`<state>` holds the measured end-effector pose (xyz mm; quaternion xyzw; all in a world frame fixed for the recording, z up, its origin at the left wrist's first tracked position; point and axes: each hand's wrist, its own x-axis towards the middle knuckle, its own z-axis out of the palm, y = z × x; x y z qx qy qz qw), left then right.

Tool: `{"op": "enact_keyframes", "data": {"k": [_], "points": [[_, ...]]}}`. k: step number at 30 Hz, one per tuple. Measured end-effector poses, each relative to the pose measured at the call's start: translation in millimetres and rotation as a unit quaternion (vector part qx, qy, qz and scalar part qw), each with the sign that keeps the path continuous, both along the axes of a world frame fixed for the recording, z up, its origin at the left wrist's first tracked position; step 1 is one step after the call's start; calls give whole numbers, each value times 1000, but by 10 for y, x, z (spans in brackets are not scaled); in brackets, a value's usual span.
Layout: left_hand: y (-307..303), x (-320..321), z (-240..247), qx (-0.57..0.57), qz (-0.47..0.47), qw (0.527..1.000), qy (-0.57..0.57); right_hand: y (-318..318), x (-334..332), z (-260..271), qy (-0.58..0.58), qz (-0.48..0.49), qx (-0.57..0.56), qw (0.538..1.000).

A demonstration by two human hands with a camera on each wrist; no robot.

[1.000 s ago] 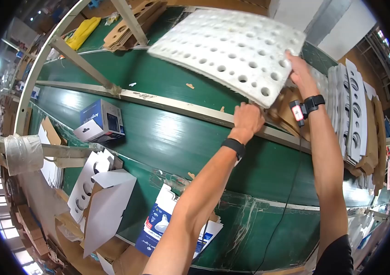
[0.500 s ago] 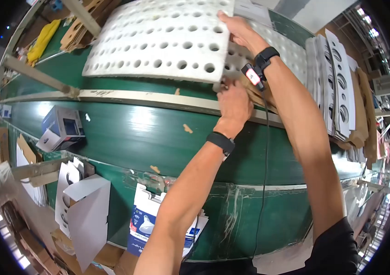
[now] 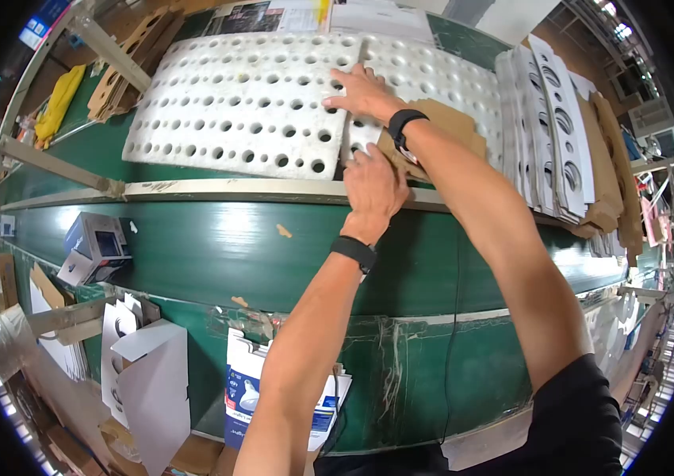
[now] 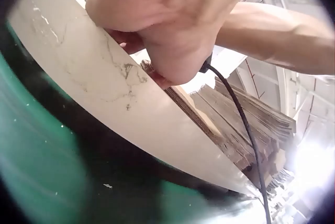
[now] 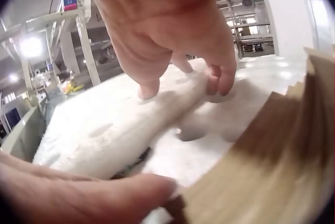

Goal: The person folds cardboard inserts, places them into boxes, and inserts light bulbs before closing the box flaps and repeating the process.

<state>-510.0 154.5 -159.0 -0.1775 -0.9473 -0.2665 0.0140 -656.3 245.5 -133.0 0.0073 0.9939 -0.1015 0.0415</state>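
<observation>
A white foam board (image 3: pixel 230 119) with rows of round holes lies flat behind the metal rail. My right hand (image 3: pixel 369 94) rests at its right edge, fingers spread; in the right wrist view the thumb (image 5: pixel 149 89) touches the foam. To the right sits a second holed foam board (image 3: pixel 432 71), partly covered by brown cardboard pieces (image 3: pixel 444 131). My left hand (image 3: pixel 374 186) reaches over the rail (image 3: pixel 234 189) beside the first board's front right corner. In the right wrist view a left finger (image 5: pixel 141 187) extends close to the cardboard, and the left wrist view hides most of that hand's fingertips.
White die-cut card inserts (image 3: pixel 539 127) stand at the right. A blue and white box (image 3: pixel 99 246) is on the green belt (image 3: pixel 313 246) at the left. Nearer are a folded white carton (image 3: pixel 155 381) and printed boxes (image 3: pixel 246 389). A thin cable (image 3: pixel 453 341) hangs down the front.
The tilted foam board has come down flat behind the rail. My right hand has moved from its raised upper right corner down to its right edge. My left hand stays near the rail.
</observation>
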Motion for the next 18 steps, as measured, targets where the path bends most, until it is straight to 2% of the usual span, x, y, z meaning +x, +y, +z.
{"op": "enact_keyframes", "data": {"k": [1,3,4,5,8,9,10,11,13,15,16,17,18], "points": [[14,14,-11,6,-3,1000,2,67,-86,-105,2,-3,6,1000],[-1,47,-73,-17,-29,999,9,187,-351,-516,148,61,-199,967],[11,102,-71,-30,-14,999,28,25,-308,-405,75,75,-147,983],[13,80,-80,-30,-14,999,29,-220,-24,-157,38,18,3,999],[11,126,-99,-122,-31,991,43,-225,-59,-334,70,13,-2,997],[-40,150,-131,-124,-31,991,39,-208,-39,-398,-11,46,-54,997],[-86,125,-93,-131,-85,987,38,-143,-38,-395,-87,77,-101,988],[-81,110,-59,-135,-136,981,37,-247,185,-377,-35,70,-32,996],[-101,129,-10,-103,-118,986,62,-266,296,-224,-11,51,-18,998],[-299,158,-23,-51,-81,990,106,-233,277,-94,-39,66,42,996],[-427,108,0,-9,-76,994,78,-164,239,-82,-61,69,35,995],[-572,-9,73,-18,-66,994,86,-136,258,-31,-57,68,53,995],[-750,-124,151,-23,-29,982,185,-193,294,49,-51,69,64,994]]}}
